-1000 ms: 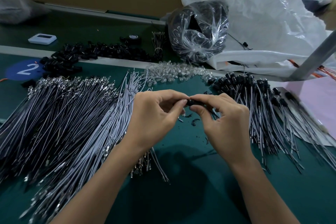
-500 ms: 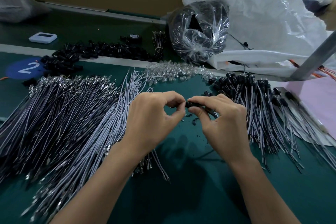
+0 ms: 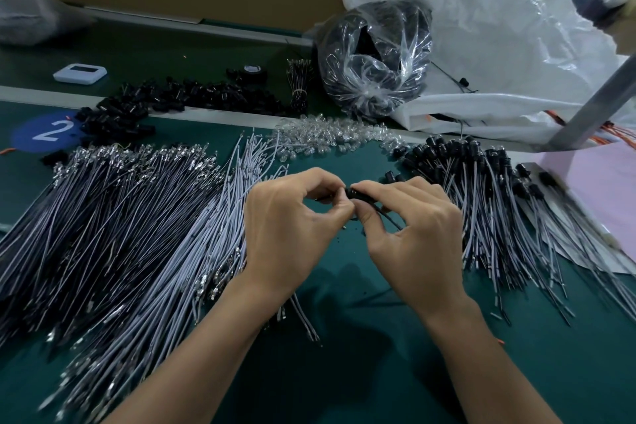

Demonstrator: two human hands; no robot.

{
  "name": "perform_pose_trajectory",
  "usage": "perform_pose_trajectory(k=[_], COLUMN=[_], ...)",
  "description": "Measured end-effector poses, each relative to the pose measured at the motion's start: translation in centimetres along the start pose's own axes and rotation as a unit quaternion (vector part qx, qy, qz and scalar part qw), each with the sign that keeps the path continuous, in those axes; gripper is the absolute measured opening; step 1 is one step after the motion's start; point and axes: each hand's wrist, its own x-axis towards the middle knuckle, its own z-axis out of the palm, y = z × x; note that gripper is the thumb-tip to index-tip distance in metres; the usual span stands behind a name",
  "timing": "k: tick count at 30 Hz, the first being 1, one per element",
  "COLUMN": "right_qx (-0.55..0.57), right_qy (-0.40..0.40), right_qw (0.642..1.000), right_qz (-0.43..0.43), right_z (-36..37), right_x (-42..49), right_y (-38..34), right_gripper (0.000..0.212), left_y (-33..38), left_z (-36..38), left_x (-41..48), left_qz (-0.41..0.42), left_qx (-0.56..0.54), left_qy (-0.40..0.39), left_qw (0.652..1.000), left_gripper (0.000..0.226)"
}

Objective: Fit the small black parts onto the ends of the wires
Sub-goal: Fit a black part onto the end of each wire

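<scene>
My left hand [image 3: 292,227] and my right hand [image 3: 413,234] meet above the green mat [image 3: 344,354] at the centre. Between their fingertips sits a small black part [image 3: 354,192] on a wire that runs back under my right palm. My right thumb and forefinger pinch the part; my left thumb and forefinger pinch at its left end. A wide heap of bare grey wires [image 3: 120,234] lies to the left. Wires with black parts fitted [image 3: 481,189] lie in a pile to the right. Loose black parts [image 3: 179,100] are strewn at the back left.
Clear small caps [image 3: 327,138] lie in a row behind my hands. A clear bag of black parts [image 3: 375,55] and a big white sack [image 3: 499,45] stand at the back right. A white device [image 3: 80,72] and a blue "2" sticker [image 3: 44,131] are far left. A grey post [image 3: 599,96] leans at right.
Both hands stay together at the centre, fingertips working on the black part. My left fingers have curled in a little more; the piles have not moved.
</scene>
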Motion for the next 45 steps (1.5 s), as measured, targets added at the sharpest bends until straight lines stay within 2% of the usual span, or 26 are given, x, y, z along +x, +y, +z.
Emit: perform_pose_trajectory(k=[19, 25, 29, 32, 34, 38, 45], right_qx=[-0.024, -0.027, -0.004, 0.015, 0.019, 0.02, 0.008], right_qy=[0.038, 0.049, 0.056, 0.058, 0.051, 0.041, 0.006], right_qw=[0.999, 0.998, 0.998, 0.998, 0.998, 0.999, 1.0], right_qz=[-0.011, -0.014, 0.014, 0.03, 0.029, 0.021, 0.025], right_z=[0.4, 0.5, 0.1, -0.1, -0.2, -0.3, -0.2], right_x=[-0.1, 0.0, 0.0, 0.2, 0.2, 0.3, 0.3], right_y=[-0.4, -0.5, -0.3, -0.1, -0.1, 0.1, 0.3], right_gripper=[0.019, 0.016, 0.011, 0.011, 0.011, 0.011, 0.011], left_y=[0.6, 0.8, 0.9, 0.7, 0.7, 0.3, -0.2], left_z=[0.3, 0.7, 0.6, 0.3, 0.2, 0.0, -0.3], left_x=[-0.1, -0.1, 0.1, 0.5, 0.6, 0.8, 0.9], left_qz=[-0.045, -0.113, -0.185, -0.218, -0.203, -0.146, -0.052], left_qx=[-0.08, -0.118, -0.225, -0.292, -0.3, -0.245, -0.121], left_qy=[0.043, 0.064, 0.0, -0.066, -0.089, -0.089, -0.086], left_qw=[0.995, 0.984, 0.957, 0.929, 0.928, 0.954, 0.987], left_gripper=[0.002, 0.013, 0.008, 0.026, 0.024, 0.006, 0.013])
